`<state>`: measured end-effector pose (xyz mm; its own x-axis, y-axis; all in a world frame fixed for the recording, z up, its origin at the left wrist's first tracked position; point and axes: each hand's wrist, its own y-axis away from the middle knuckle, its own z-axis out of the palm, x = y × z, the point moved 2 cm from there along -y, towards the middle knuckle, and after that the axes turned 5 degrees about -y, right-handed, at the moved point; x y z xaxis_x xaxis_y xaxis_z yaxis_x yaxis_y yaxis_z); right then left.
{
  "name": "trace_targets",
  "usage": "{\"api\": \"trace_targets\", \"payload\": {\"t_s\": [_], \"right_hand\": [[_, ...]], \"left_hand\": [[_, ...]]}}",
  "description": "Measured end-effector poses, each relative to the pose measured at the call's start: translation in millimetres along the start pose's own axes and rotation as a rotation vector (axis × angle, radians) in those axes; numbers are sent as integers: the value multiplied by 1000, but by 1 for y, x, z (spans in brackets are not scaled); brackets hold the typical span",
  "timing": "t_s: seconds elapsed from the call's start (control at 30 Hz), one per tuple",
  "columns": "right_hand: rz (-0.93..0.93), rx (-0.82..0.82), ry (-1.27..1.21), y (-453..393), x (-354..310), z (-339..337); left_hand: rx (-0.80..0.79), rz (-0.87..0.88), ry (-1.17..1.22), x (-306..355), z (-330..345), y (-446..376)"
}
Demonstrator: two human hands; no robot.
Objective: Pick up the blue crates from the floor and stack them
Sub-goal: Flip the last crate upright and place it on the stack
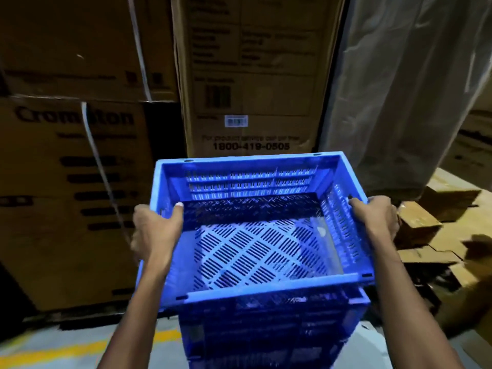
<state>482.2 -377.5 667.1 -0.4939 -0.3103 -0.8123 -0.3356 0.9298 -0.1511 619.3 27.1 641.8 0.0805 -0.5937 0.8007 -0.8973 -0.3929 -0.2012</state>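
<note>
A blue perforated crate [261,287] fills the middle of the head view, its open top facing me and nothing inside it. My left hand [155,233] grips its left rim, thumb hooked over the edge. On the opposite side my right hand [378,218] clasps the right rim the same way. The crate sits slightly askew over a stack of blue crates [269,339] just below it; whether it rests on the stack or hovers over it I cannot tell.
Tall cardboard boxes [72,182] stand close behind and to the left of the stack. A plastic-wrapped load [404,89] rises at the back right, with flattened cardboard [436,235] piled below it. A yellow floor line [66,350] runs at the lower left.
</note>
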Motion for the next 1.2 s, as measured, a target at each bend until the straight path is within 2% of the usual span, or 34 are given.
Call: {"api": "trace_targets", "payload": {"t_s": [0.2, 0.33, 0.43, 0.67, 0.83, 1.07, 1.2], "right_hand": [[47, -152, 120, -40, 14, 37], [118, -261, 186, -62, 30, 56], [118, -267, 236, -73, 23, 63], [58, -226, 282, -83, 20, 81], [108, -402, 324, -97, 46, 86], [4, -413, 470, -102, 15, 90], [8, -443, 515, -105, -1, 94]], "left_hand": [[-103, 54, -162, 19, 35, -17], [-271, 67, -310, 37, 68, -29], [-367, 45, -427, 50, 87, -39], [-336, 50, -558, 56, 106, -49], [-410, 0, -640, 47, 98, -52], [-397, -62, -804, 37, 99, -55], [-410, -76, -793, 41, 101, -64]]}}
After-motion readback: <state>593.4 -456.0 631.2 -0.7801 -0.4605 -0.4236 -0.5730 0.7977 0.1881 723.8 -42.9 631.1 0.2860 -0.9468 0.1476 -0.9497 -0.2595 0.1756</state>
